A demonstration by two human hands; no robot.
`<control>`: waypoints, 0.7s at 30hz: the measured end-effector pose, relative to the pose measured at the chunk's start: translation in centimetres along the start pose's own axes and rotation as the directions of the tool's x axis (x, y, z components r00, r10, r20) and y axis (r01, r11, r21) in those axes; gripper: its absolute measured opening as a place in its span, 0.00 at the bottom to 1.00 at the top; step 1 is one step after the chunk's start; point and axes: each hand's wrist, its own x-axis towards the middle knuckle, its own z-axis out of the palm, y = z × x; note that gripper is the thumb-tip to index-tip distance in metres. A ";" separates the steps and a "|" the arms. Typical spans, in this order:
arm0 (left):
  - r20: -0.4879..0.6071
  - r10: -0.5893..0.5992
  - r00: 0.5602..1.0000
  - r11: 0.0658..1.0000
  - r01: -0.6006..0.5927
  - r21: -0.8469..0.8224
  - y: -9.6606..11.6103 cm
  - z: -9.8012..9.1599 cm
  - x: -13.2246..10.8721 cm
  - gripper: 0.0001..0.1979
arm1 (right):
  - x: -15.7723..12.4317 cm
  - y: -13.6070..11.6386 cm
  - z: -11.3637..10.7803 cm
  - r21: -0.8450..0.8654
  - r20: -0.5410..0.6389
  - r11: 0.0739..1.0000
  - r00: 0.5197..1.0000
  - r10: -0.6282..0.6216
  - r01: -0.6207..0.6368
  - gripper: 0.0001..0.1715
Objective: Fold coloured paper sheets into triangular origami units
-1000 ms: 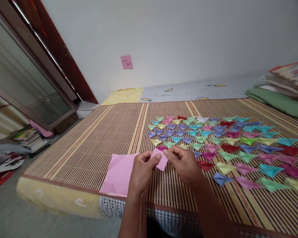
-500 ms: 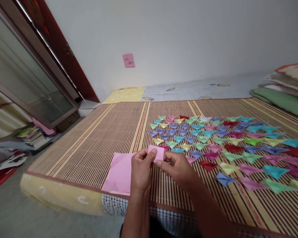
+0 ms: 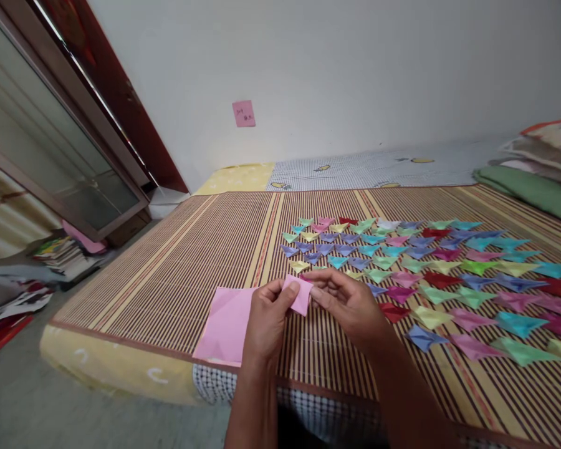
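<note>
A small folded square of pink paper [image 3: 301, 299] is held up over the striped mat. My left hand [image 3: 267, 318] pinches it, thumb flat on its face and fingers curled behind. At its right edge, my right hand [image 3: 350, 307] has thumb and fingertips on the upper corner; part of that grip is hidden. Larger pink paper sheets [image 3: 227, 324] lie flat just left of my left wrist. Beyond and right of my hands, many folded paper shapes in several colours, such as a red one [image 3: 393, 312] and a blue one [image 3: 424, 337], sit in rows.
The striped mat [image 3: 206, 249] covers a bed against a white wall [image 3: 355, 75]. A pink note [image 3: 244, 113] with writing is stuck there. Folded green bedding [image 3: 518, 187] lies at the far right. Books [image 3: 58, 254] and a glass-panelled door [image 3: 65, 137] are at left.
The folded pink paper has tilted and shifted slightly right and down. My right hand has moved from its lower edge to its upper right corner, with the fingers more extended.
</note>
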 end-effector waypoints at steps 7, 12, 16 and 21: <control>0.109 0.091 0.990 0.971 -0.112 0.211 0.5 0.2 -0.2 0.15 | 0.1 -0.5 0.5 0.041 0.003 0.999 1.000 0.029 -0.029 0.10; 0.093 0.080 0.992 0.949 -0.104 0.298 0.5 1.0 -0.4 0.15 | 0.4 0.1 0.6 0.049 -0.081 0.997 0.994 0.067 -0.063 0.13; 0.053 0.123 0.991 0.973 -0.131 0.192 0.6 1.2 -0.6 0.15 | 0.5 0.1 0.7 0.091 -0.151 0.992 0.983 0.103 -0.090 0.14; 0.136 0.192 0.972 0.944 -0.220 0.244 1.3 0.9 -0.9 0.06 | 0.5 -0.1 0.7 0.175 -0.166 0.979 0.977 0.130 -0.101 0.16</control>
